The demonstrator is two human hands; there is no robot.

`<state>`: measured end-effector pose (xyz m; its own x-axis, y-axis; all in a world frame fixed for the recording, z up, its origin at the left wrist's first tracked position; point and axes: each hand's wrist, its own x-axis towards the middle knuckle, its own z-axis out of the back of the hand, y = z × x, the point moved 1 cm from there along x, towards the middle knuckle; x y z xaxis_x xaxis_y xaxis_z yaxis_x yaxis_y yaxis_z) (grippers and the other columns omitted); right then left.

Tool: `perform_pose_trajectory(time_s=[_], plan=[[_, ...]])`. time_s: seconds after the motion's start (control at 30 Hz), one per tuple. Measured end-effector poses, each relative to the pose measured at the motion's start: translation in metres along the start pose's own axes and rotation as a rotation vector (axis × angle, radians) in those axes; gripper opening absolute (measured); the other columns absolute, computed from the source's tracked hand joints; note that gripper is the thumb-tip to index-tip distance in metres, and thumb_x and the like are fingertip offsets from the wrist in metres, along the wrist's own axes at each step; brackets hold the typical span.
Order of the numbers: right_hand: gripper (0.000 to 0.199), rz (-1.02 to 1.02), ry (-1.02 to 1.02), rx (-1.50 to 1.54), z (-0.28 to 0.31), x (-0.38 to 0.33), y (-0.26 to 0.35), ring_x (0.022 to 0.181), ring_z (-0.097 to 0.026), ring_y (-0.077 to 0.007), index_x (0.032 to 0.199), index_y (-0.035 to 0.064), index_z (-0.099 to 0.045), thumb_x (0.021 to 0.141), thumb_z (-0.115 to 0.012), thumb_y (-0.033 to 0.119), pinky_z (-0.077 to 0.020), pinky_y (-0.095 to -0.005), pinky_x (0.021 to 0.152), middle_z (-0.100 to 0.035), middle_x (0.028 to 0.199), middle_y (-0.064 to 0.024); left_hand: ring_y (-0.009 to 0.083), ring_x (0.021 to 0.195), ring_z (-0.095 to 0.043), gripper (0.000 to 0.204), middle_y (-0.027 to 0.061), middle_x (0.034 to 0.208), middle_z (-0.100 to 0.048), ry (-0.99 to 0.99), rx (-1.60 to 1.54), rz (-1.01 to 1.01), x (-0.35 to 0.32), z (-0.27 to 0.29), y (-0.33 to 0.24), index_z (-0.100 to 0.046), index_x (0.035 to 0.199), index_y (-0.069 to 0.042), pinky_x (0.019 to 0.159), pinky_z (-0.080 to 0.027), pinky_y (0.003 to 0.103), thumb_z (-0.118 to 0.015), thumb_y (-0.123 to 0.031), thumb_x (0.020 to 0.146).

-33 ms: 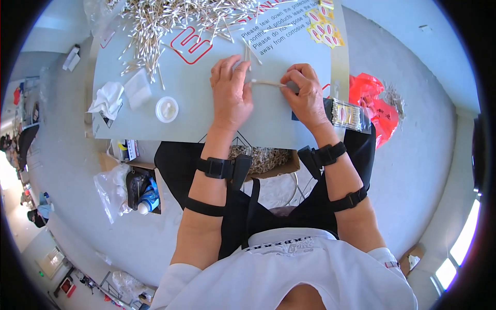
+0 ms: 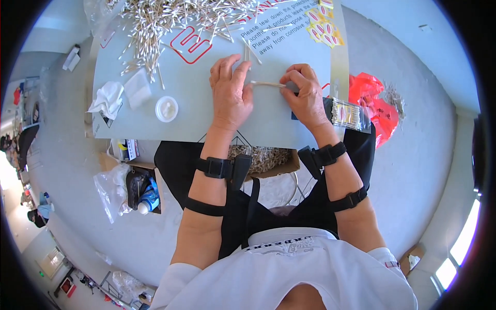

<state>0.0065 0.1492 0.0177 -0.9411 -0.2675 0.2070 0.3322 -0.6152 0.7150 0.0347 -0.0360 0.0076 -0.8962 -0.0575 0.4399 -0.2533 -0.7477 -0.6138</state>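
Note:
A white-tipped cotton swab [image 2: 267, 83] lies crosswise between my hands, low over the grey sheet-covered tabletop [image 2: 199, 116]. My right hand [image 2: 305, 90] pinches its right end between thumb and fingertips. My left hand [image 2: 227, 93] rests on the table with fingers apart and slightly bent; its thumb is close to the swab's left tip, and whether it touches cannot be told. Beside the left index finger more swabs [image 2: 248, 51] lie on the sheet. A large heap of loose cotton swabs [image 2: 170, 26] spreads over the far left.
A small round white tub [image 2: 167, 109] and crumpled tissue [image 2: 108, 98] stand left. Packed swabs [image 2: 346, 114] sit by my right wrist, yellow-and-white stickers [image 2: 325, 31] far right. A red plastic bag [image 2: 367, 88] hangs beyond the right edge. Below is a box of swabs [image 2: 266, 159].
The swab was blurred and slightly tilted a moment before; now it is sharp and nearly level. My left fingers have shifted very slightly; my right hand stays in place.

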Motion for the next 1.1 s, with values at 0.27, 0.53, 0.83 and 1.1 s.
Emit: perform_pose_trajectory(time_s=[0.27, 0.53, 0.83, 1.1], plan=[[0.016, 0.068, -0.001, 0.069, 0.004, -0.005, -0.003, 0.099, -0.056, -0.0293, 0.084, 0.0042, -0.065, 0.069, -0.069, 0.000, -0.0482, -0.0388, 0.083, -0.058, 0.101, -0.0087, 0.0279, 0.107, -0.051, 0.022, 0.0046, 0.104, -0.059, 0.032, 0.086, -0.023, -0.016, -0.001, -0.014, -0.066, 0.084, -0.010, 0.091, -0.037, 0.041, -0.072, -0.001, 0.065], [0.009, -0.018, 0.011, 0.134, 0.001, -0.002, -0.007, 0.095, -0.058, -0.0299, 0.080, 0.0024, -0.063, 0.073, -0.067, 0.001, -0.0485, -0.0381, 0.081, -0.059, 0.097, -0.0100, 0.0290, 0.097, -0.053, 0.019, 0.0060, 0.094, -0.058, -0.055, -0.030, 0.060, -0.011, -0.003, -0.010, -0.063, 0.081, -0.007, 0.083, -0.043, 0.041, -0.064, 0.006, 0.068], [0.013, -0.038, -0.034, 0.150, 0.001, 0.000, -0.004, 0.090, -0.060, -0.0297, 0.084, 0.0031, -0.064, 0.073, -0.070, 0.006, -0.0493, -0.0387, 0.077, -0.060, 0.094, -0.0098, 0.0304, 0.087, -0.054, 0.018, 0.0076, 0.091, -0.058, -0.106, -0.035, 0.065, -0.005, -0.001, -0.002, -0.062, 0.086, -0.005, 0.078, -0.045, 0.040, -0.065, 0.004, 0.071], [0.019, -0.016, -0.108, -0.022, -0.028, 0.044, 0.008, 0.093, -0.059, -0.0320, 0.089, 0.0067, -0.067, 0.074, -0.072, 0.019, -0.0501, -0.0412, 0.078, -0.061, 0.090, -0.0123, 0.0315, 0.101, -0.046, 0.032, 0.0100, 0.098, -0.054, 0.009, 0.335, 0.243, 0.031, -0.010, -0.006, -0.061, 0.091, -0.004, 0.087, -0.037, 0.045, -0.075, -0.025, 0.070]])
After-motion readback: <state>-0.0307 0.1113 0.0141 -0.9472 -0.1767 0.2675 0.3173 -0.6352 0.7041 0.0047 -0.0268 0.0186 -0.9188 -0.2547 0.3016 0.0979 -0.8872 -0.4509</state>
